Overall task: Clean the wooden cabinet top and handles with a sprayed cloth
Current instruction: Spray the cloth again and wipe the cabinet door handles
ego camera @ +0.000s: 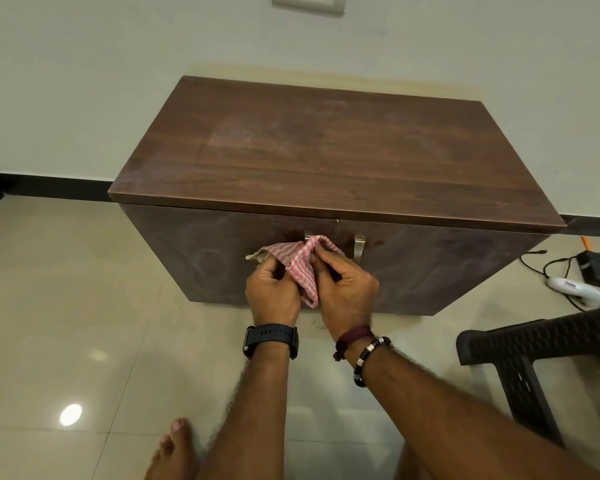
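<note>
floor tiles [84,306], pale and glossy, spread under everything, meeting a light wall [84,81] along a dark skirting strip [56,187]. wooden cabinet [326,150] stands against that wall, its brown top bare and faintly smeared, its two doors closed below the overhanging front edge. dark woven chair [541,344] pokes in from the lower right, well apart from the cabinet. cables, a black adapter [596,268] and a white device [575,287] lie on the floor to the right of the cabinet. both forearms reach forward from the bottom edge; a bare foot [174,448] shows at the lower left.

left hand [272,289], with a black watch [271,339] on the wrist, and right hand [347,289], with a dark bracelet [371,358] and a red thread band, both pinch the pink checked cloth [298,265] in front of the left door. cloth is bunched between the fingers and seems to wrap the left handle [307,235], of which only the top shows. right handle [359,249], metal and upright, stands uncovered just beside the right hand.
</note>
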